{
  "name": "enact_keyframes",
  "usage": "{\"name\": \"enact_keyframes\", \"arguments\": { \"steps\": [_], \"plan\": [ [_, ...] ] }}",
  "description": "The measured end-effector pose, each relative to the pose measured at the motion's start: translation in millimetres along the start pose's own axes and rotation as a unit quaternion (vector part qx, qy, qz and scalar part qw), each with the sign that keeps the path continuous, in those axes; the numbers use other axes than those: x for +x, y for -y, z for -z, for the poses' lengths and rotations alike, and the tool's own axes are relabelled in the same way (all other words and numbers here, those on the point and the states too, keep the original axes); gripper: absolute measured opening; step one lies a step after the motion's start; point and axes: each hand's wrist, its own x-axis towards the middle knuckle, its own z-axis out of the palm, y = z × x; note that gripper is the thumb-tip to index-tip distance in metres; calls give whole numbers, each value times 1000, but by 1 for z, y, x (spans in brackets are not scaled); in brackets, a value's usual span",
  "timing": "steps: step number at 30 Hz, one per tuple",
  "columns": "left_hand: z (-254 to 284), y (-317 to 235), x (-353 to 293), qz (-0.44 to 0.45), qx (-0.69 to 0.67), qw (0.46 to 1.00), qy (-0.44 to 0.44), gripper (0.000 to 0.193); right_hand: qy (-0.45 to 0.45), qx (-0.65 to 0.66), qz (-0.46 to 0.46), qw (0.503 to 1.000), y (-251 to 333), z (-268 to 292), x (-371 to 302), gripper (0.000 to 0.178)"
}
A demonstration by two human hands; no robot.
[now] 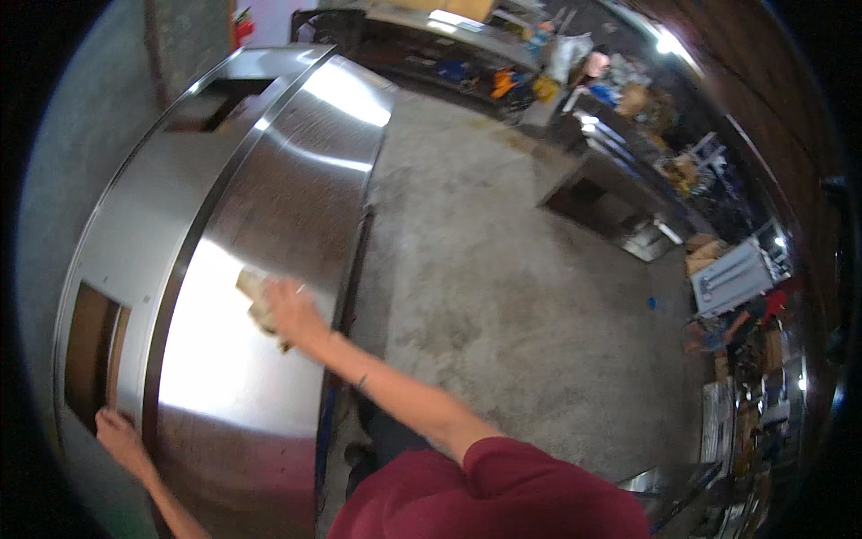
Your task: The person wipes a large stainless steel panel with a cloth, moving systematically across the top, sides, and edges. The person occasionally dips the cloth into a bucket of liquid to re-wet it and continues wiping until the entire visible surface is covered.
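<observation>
My right hand presses a crumpled beige cloth flat against the long stainless steel panel, its fingers closed over it. Bright reflected light lies on the steel around the cloth. At the lower left, my left hand has its fingers bent over the lower corner of a rectangular cutout. That cutout is in the paler metal strip running alongside the panel; the fingertips are partly hidden inside it.
A second cutout opens at the strip's far end. Concrete floor lies to the right. A metal cabinet stands beyond, near cluttered shelves and a pale metal unit. A grey wall borders the left side.
</observation>
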Motion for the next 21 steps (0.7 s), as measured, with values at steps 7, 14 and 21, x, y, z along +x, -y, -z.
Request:
{"name": "enact_keyframes", "arguments": {
  "steps": [7,14,21],
  "plan": [
    [-5,-10,4,18,137,988,63,43,-52,-62,50,995,-2,16,-32,54],
    [10,-8,2,31,83,992,88,44,111,-62,113,985,-68,-41,-10,42],
    [64,-1,0,129,121,984,10,41,45,-233,-34,971,-274,-1,157,49]
  ]
}}
